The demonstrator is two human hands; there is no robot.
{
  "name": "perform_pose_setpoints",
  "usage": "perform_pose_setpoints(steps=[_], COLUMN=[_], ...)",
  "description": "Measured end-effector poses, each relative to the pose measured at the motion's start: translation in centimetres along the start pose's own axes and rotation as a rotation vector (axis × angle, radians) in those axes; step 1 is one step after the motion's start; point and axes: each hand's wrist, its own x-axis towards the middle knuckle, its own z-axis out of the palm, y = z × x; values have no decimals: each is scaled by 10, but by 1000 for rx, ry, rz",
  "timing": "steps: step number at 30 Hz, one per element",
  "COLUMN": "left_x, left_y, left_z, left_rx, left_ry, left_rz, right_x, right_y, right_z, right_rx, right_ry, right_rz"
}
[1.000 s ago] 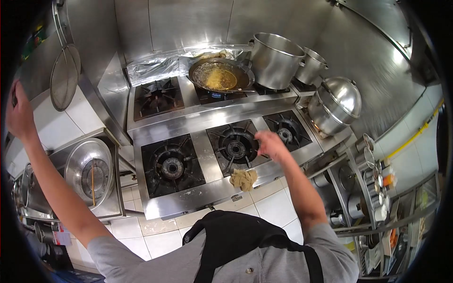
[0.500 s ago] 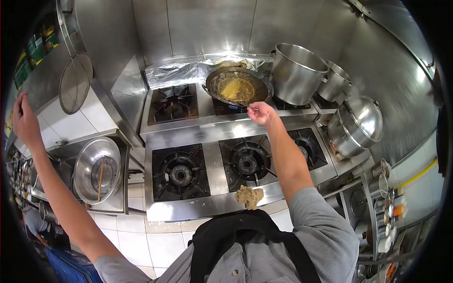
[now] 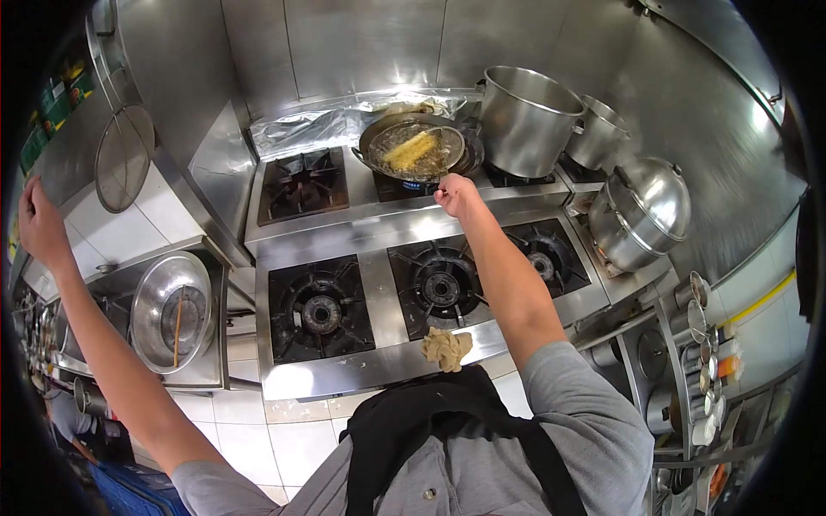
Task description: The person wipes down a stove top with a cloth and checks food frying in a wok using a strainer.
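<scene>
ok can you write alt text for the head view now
The person's right hand grips a handle at the near edge of a wok of golden food on a stove. The left hand is raised near a hanging strainer; pots stand right of the wok, and a cloth lies at the stove's front edge.

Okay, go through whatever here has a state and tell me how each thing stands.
Wok, uncovered, over a blue flame
Yellow food, inside the wok
Large pot, uncovered
Smaller pot, uncovered
Domed pot, lid on
Front burners, no flame visible
Cloth, crumpled
Mesh strainer, hanging
Steel bowl, uncovered, with a stick inside
Right hand, closed on a handle
Left hand, raised; grip unclear
</scene>
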Motion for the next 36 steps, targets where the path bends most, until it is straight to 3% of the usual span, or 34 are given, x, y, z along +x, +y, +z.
perform_pose_setpoints(steps=[3, 6, 8, 15, 21, 36], left_x=[8, 5, -3, -8, -1, 1], left_y=[-34, -35, -10, 7, -11, -29], left_z=[6, 6, 0, -7, 1, 7], left_rx=[202, 211, -27, -86, -96, 99], left_ry=[20, 23, -24, -28, -65, -36], left_rz=[291, 302, 67, 12, 49, 239], right_x=[2, 0, -4, -19, -8, -31], right_y=[-6, -5, -3, -4, 1, -25], right_z=[-10, -20, -25, -33, -57, -80], right_rx=[-88, -162, -170, -247, -441, -701], right_ry=[81, 126, 143, 237, 245, 272], right_rz=[51, -55, -79, -272, -469, -615])
